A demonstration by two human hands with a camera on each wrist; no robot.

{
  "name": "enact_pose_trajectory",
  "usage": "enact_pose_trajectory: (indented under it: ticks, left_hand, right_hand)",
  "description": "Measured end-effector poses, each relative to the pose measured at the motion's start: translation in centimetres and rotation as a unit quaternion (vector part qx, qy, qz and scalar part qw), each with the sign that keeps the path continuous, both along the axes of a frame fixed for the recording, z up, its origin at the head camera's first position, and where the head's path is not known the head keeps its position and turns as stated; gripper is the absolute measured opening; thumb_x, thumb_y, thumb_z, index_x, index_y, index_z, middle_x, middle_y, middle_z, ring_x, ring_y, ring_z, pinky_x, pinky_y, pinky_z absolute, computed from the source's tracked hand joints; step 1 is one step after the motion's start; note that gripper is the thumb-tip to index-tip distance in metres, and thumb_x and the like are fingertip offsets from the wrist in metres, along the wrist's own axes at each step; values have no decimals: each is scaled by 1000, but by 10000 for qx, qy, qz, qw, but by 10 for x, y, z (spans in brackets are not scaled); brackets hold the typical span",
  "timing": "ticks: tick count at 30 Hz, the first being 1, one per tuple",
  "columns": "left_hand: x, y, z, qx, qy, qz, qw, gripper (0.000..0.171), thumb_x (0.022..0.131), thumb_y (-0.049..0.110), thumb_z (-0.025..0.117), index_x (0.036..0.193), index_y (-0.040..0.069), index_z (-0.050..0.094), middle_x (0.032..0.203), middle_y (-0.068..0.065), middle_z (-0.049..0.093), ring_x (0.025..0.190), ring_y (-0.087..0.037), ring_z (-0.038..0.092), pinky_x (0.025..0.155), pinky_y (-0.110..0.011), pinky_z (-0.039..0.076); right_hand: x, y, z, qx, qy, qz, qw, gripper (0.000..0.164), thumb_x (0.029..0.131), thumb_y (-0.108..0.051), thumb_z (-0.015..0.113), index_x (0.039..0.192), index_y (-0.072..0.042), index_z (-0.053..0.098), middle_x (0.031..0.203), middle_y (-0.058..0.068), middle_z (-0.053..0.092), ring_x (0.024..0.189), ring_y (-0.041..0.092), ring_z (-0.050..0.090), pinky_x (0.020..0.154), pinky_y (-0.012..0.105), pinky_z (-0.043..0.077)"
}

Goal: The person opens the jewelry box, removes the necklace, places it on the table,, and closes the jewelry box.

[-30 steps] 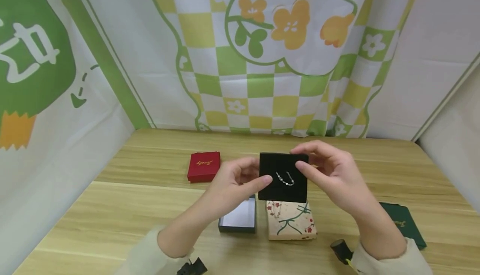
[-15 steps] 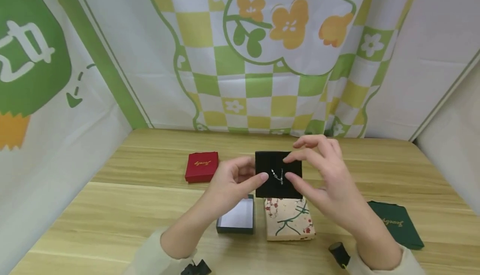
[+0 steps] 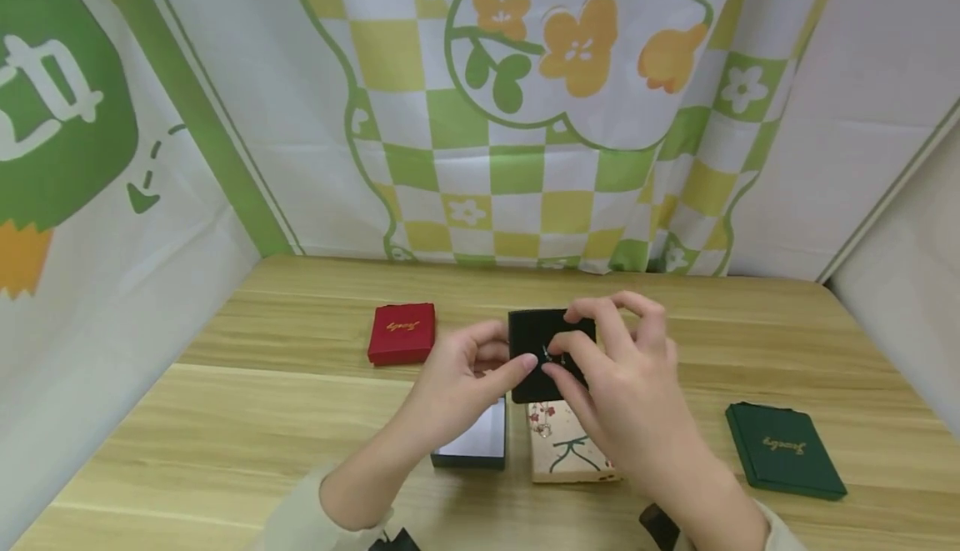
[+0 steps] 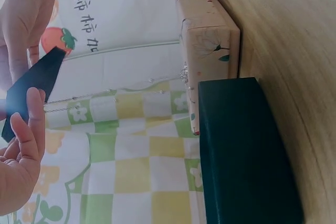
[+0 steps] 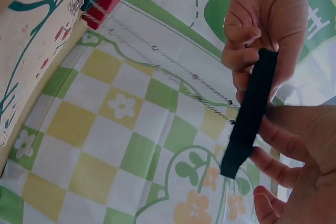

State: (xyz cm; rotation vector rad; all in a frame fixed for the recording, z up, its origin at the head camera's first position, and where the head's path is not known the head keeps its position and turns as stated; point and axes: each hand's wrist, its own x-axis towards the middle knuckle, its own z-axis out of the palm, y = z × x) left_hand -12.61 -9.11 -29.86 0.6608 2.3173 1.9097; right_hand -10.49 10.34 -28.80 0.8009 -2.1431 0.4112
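My left hand [image 3: 457, 384] grips a black square jewelry pad [image 3: 528, 336] by its left edge, thumb on the face and fingers behind. A thin silver necklace [image 3: 547, 354] crosses the pad's face. My right hand [image 3: 626, 384] is over the pad's right side, with thumb and index fingertips pinching at the chain; the exact contact is partly hidden. From the pad, two strands of the necklace [image 5: 195, 76] hang down to a small heap on the floral box [image 3: 570, 455]. Beside that box stands an open dark green box base [image 3: 470, 461] with a white inside.
A red box [image 3: 401, 333] marked with gold script lies at the back left of the wooden table [image 3: 247, 426]. The flat green lid [image 3: 785, 451] is at the right. A checkered curtain [image 3: 517, 167] hangs behind the table.
My right hand has let go of the pad's right edge and moved left, its thumb and index finger closing at the chain. The left hand keeps its grip, the pad shifting slightly left.
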Motion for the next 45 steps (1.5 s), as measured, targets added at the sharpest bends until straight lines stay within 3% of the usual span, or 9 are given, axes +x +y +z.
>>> enact_pose_trajectory:
  ticks: [4, 9, 13, 16, 20, 23, 33, 38, 45]
  left_hand:
    - [0, 2, -4, -101, 33, 35, 9999, 20, 94, 11, 67, 111, 1, 68, 93, -17, 76, 76, -11, 66, 69, -24, 48]
    - [-1, 3, -7, -167, -38, 23, 9999, 21, 94, 13, 66, 110, -2, 67, 93, -18, 75, 75, -10, 65, 68, -23, 48]
    - [-3, 3, -8, -99, -185, 43, 9998, 23, 94, 13, 66, 112, -3, 66, 94, -21, 75, 71, -11, 61, 61, -21, 43]
    - [-3, 4, -8, -82, -257, 52, 9996, 23, 94, 12, 65, 112, -3, 66, 95, -22, 74, 70, -11, 60, 60, -21, 42]
    - [-4, 4, -8, -75, -300, 9, 9995, 23, 94, 11, 65, 112, -3, 66, 96, -22, 75, 72, -9, 62, 61, -21, 42]
    - [-4, 3, -9, -92, -294, 50, 9995, 24, 94, 12, 66, 113, -3, 66, 96, -21, 75, 72, -9, 61, 61, -22, 43]
    - [-6, 1, -7, -302, -101, 341, 9989, 22, 93, 13, 67, 111, -1, 67, 94, -18, 76, 74, -10, 63, 63, -23, 48]
    - [-6, 0, -7, -326, -78, 364, 9988, 22, 93, 13, 68, 111, 0, 67, 94, -17, 76, 75, -9, 64, 66, -24, 49]
    - [-7, -1, -9, -321, -269, 226, 9989, 24, 93, 15, 68, 114, 1, 68, 97, -20, 75, 80, -15, 66, 67, -28, 51]
  right_hand:
    - [0, -3, -3, -2, -118, 48, 9999, 14, 77, -6, 82, 82, -9, 70, 103, 10, 59, 109, 42, 39, 77, 53, 44]
    - [-6, -3, -5, -207, -104, 474, 9986, 15, 75, 2, 80, 79, -6, 68, 91, 8, 60, 98, 38, 44, 91, 49, 36]
    - [-12, 1, -5, -663, -462, 979, 9919, 20, 74, 4, 77, 82, -11, 67, 90, 1, 63, 95, 26, 47, 85, 36, 40]
    - [-13, 5, -3, -1082, -1032, 1241, 9809, 24, 76, 6, 76, 84, -16, 69, 89, -6, 66, 89, 15, 49, 70, 24, 43]
    - [-10, 12, 2, -1351, -1823, 1300, 9652, 25, 78, 6, 76, 85, -18, 70, 84, -10, 62, 77, 6, 52, 58, 20, 39]
    - [-10, 16, 5, -1217, -2131, 1247, 9614, 25, 81, 5, 75, 85, -19, 69, 82, -12, 58, 76, 5, 51, 58, 21, 38]
    - [-13, 23, 7, -502, -1912, 1068, 9744, 24, 79, 2, 78, 89, -18, 69, 77, -18, 55, 85, 6, 44, 63, 20, 39]
    - [-14, 23, 8, -656, -1886, 1017, 9746, 18, 82, 1, 76, 89, -16, 71, 83, -13, 66, 84, 4, 48, 61, 21, 42]
    - [-14, 19, 7, -1226, -1820, 821, 9722, 18, 83, 2, 76, 91, -14, 74, 79, -11, 64, 72, 2, 47, 57, 19, 42]
